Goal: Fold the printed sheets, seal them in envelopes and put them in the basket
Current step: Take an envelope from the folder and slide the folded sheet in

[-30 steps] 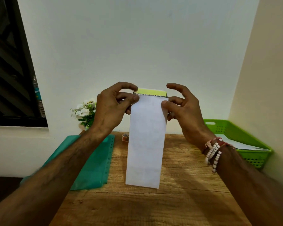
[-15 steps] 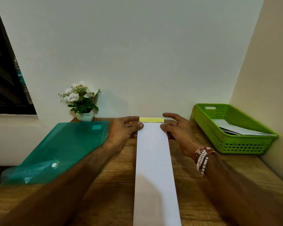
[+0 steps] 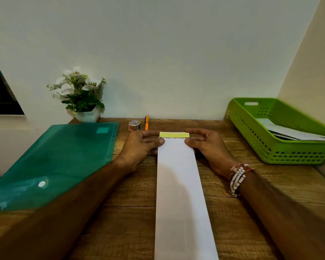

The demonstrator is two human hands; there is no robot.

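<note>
We counted one envelope (image 3: 178,184), one basket (image 3: 298,156) right of it, left hand (image 3: 141,145) and right hand (image 3: 208,145) each pinching its far end.

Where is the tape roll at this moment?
Head view: the tape roll sits at the back of the table, left of centre, beside the orange pen, just beyond the left hand.

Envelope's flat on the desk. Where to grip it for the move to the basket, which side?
Probably the far end, beside the yellow strip, from the right: the envelope lies flat, so only an edge pinch works, the right hand pinches there, and the basket sits right.
</note>
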